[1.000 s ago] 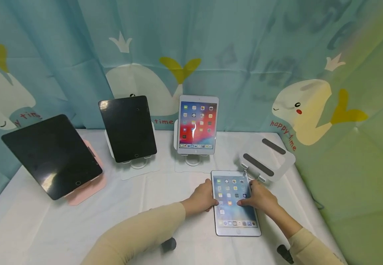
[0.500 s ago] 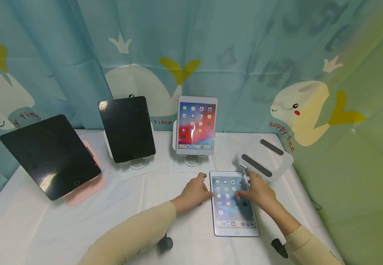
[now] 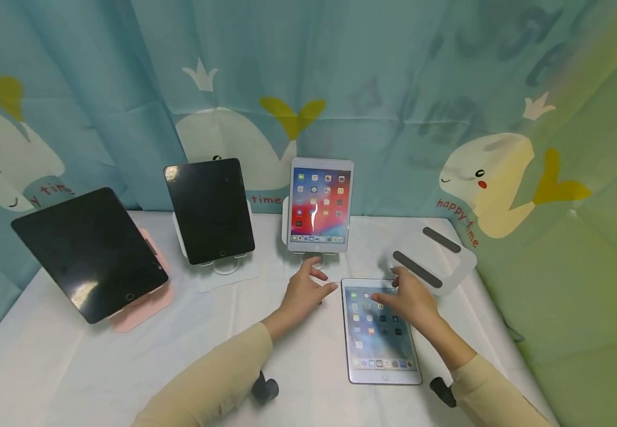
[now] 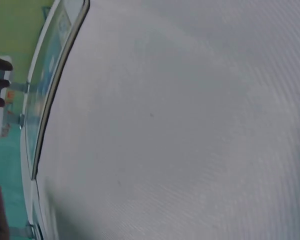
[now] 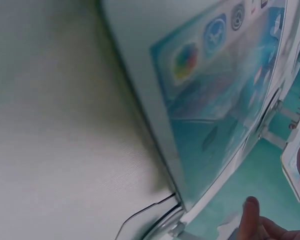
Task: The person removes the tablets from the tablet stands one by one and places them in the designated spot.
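Note:
A white-framed tablet (image 3: 380,350) with a lit screen lies flat on the white table, its home button toward the front edge. My left hand (image 3: 302,293) is off to its left, fingers spread and holding nothing, the forefinger close below the upright lit tablet (image 3: 319,204). Above the flat tablet's upper right corner is my right hand (image 3: 414,301); its thumb overlaps the screen and its fingers are by the front lip of the tablet stand (image 3: 460,270). In the right wrist view the flat tablet (image 5: 215,90) fills the middle, with fingers (image 5: 250,217) at lower right.
A dark tablet (image 3: 209,210) stands on a white stand in the row. At far left a larger dark tablet (image 3: 89,255) leans on a pink stand (image 3: 150,308). A blue whale-print curtain (image 3: 383,89) closes off the back, a green one (image 3: 597,296) the right.
My left hand has let go of the flat tablet's left edge and moved left and away from me. The right hand has shifted slightly up toward the stand. The flat tablet stays in place.

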Demonstrator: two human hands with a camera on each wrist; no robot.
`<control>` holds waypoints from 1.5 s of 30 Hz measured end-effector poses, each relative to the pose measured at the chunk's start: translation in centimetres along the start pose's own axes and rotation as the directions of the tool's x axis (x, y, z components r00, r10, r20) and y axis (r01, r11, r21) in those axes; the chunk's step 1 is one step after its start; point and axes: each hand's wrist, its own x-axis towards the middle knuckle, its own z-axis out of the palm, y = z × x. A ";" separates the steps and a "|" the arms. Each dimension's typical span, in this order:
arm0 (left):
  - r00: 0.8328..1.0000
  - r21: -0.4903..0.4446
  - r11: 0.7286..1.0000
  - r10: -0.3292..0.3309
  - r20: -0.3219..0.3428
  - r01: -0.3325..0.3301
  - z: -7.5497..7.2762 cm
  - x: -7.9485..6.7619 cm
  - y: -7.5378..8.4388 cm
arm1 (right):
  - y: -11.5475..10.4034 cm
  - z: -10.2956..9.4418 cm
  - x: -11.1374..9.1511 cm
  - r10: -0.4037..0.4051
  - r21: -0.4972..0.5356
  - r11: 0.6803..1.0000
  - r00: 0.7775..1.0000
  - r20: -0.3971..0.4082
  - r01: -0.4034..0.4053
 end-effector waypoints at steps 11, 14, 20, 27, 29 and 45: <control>0.977 -0.097 0.992 0.063 -0.205 -0.084 -1.4 0.6 0.5 | -2.2 0.2 1.2 -0.016 -0.004 1.000 1.000 -0.026 0.016; 0.967 -0.096 0.991 0.067 -0.247 -0.093 -1.6 0.8 0.7 | -2.5 0.0 1.5 -0.031 0.039 0.999 0.999 -0.040 0.032; 0.933 -0.166 0.967 0.126 -0.336 -0.191 -2.2 1.2 1.0 | -3.0 -1.3 1.9 -0.038 0.186 0.981 0.996 -0.087 0.053; 0.871 -0.211 0.937 0.153 -0.468 -0.278 -3.3 1.9 1.6 | -3.3 -2.0 2.4 -0.056 0.317 0.943 0.989 -0.138 0.098; 0.862 -0.239 0.933 0.123 -0.491 -0.270 -3.8 2.2 1.8 | -3.4 -1.9 2.5 -0.079 0.351 0.927 0.982 -0.170 0.135; 0.854 -0.231 0.929 0.140 -0.501 -0.288 -5.3 4.1 2.5 | -5.2 0.2 4.1 -0.113 0.484 0.794 0.872 -0.476 0.367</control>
